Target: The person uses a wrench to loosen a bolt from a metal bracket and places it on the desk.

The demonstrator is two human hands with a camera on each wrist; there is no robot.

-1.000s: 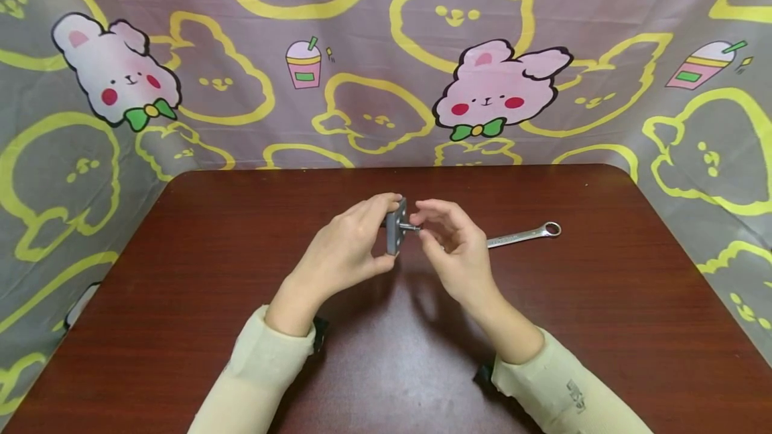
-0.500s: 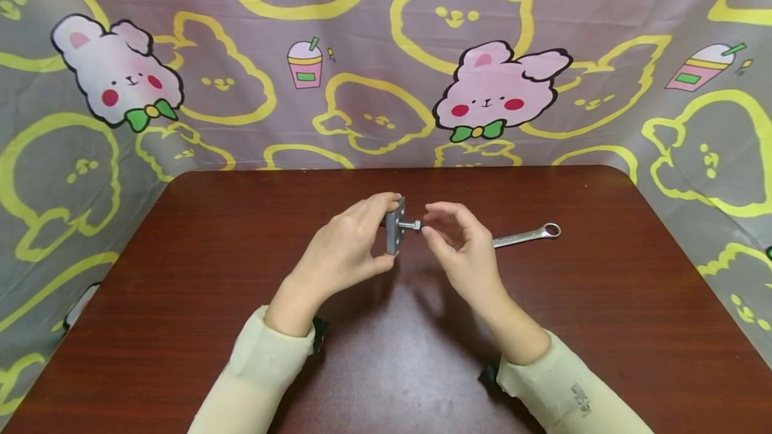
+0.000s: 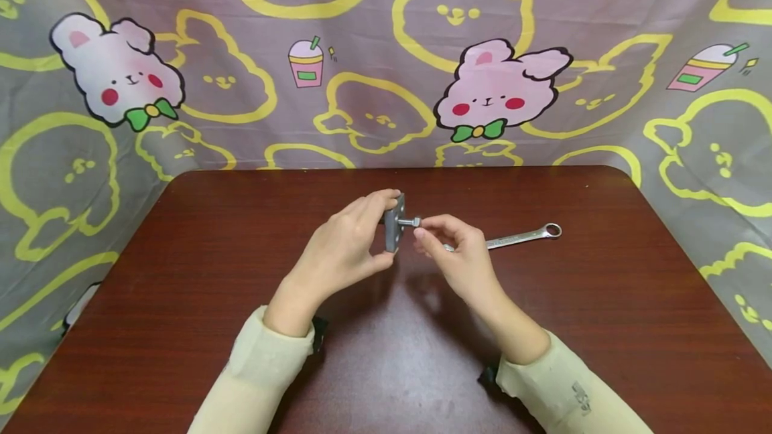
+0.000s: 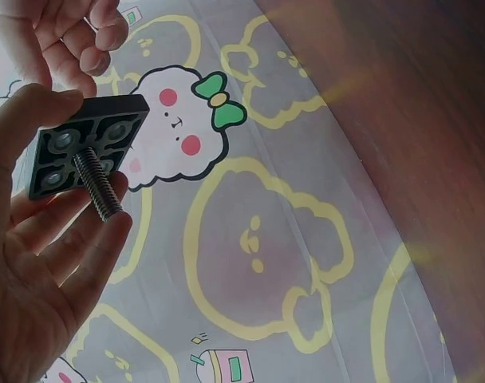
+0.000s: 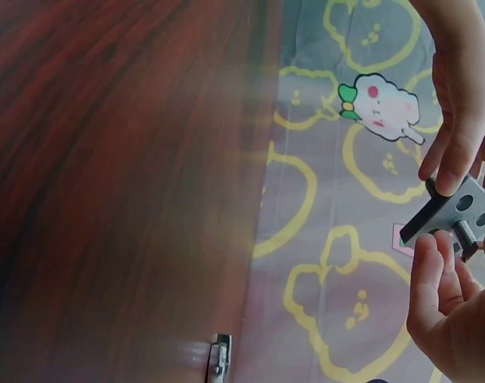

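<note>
My left hand [image 3: 340,246] holds a small square grey plate [image 3: 393,225] on edge above the table, thumb on one edge and fingers on the opposite one. Through the plate's middle runs a bolt [image 3: 409,222], its hex head toward my right hand [image 3: 461,250]. Right thumb and fingertips are curled in at that head, pinching it. In the left wrist view the threaded shank [image 4: 97,185] sticks well out of the plate's dark ribbed side, which has recesses near its corners. The right wrist view shows holes in the smooth grey face [image 5: 458,211].
A combination wrench [image 3: 525,238] lies on the dark red wooden table [image 3: 603,327] behind and right of my right hand, its ring end pointing right. A cartoon-print curtain [image 3: 380,52] hangs behind the table and along both sides.
My right fingers came away from the bolt to the right, spread, then returned to its head. The bolt head shows more clearly now. My left hand and the plate stay nearly still.
</note>
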